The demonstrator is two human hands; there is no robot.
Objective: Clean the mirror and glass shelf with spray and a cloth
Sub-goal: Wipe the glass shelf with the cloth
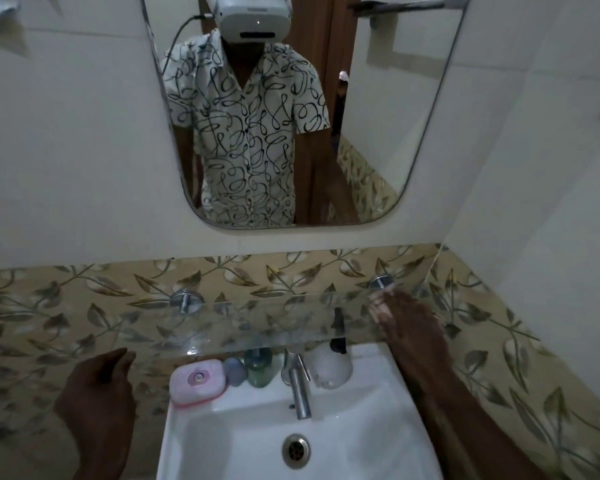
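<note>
The rounded mirror [378, 116] hangs on the white wall and reflects a person in a patterned shirt. Below it, the clear glass shelf [257, 323] juts out on two chrome mounts. My right hand [409, 320] lies on the shelf's right end, fingers stretched toward the right mount [380, 282]; the fingertips are blurred and I see nothing in the hand. My left hand [97, 386] hovers low, just left of the shelf's front edge, loosely open and holding nothing. A white bottle with a black top [329, 370] stands on the sink rim under the shelf. No cloth is in view.
Under the shelf is the white sink [239, 438] with a chrome tap [300, 389]. On its rim stand a pink soap dish [196, 379], a small grey object and a green bottle [258, 367]. A side wall closes in on the right.
</note>
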